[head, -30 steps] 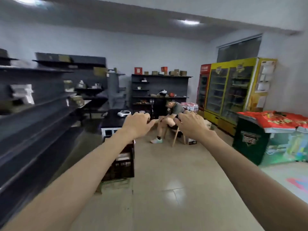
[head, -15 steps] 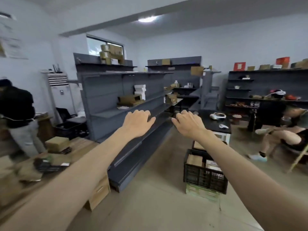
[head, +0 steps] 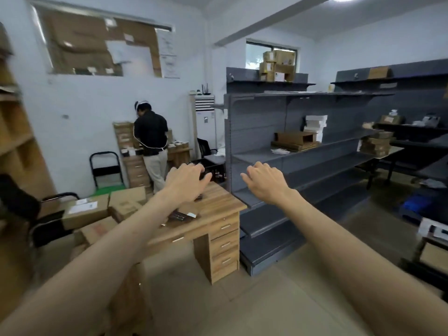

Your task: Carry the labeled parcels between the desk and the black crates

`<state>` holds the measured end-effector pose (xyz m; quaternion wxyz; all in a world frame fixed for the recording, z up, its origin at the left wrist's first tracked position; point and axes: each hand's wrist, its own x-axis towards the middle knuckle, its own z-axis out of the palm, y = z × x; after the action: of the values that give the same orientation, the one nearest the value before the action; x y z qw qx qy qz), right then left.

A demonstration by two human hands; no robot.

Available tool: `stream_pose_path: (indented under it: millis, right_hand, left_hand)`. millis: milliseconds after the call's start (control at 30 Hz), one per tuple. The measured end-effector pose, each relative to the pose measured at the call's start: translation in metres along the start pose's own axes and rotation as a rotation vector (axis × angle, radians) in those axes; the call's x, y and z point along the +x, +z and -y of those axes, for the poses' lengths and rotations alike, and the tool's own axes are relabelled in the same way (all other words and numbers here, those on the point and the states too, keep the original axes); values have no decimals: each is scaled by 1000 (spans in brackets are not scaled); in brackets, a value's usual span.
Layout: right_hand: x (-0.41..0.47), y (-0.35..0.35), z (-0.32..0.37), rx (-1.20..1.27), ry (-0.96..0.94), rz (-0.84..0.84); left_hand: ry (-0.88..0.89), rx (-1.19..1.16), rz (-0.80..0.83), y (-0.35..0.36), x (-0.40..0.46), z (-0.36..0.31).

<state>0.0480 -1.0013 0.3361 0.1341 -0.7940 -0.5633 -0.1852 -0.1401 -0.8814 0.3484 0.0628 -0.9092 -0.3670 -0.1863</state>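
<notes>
The parcels [head: 85, 209] are brown cardboard boxes piled on the left end of the wooden worktop [head: 218, 204], the nearest one carrying a white label on its top face, its print too blurred to read. My left grip [head: 184, 181] and right grip [head: 265, 180] are both released, fingers loosely spread and holding nothing, raised in front of me with the left over the worktop and the right before the grey shelf [head: 300, 154]. My left forearm covers part of the pile and a dark flat thing on the worktop, and a black crate [head: 208, 166] behind the worktop is half hidden by my left grip.
</notes>
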Motion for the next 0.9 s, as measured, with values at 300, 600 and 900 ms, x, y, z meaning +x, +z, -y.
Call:
stream_pose_path:
  millis: [300,600,900]
  right_hand:
    - [126,49,1,62,-200,-57]
    - [196,123,9,151,-303,34]
    - [273,193,24,158,-332,92]
  left_hand:
    - [-249,88,-33,24,72,51]
    - [-362,66,2,77,106,77]
    - [-380,55,25,135,178,128]
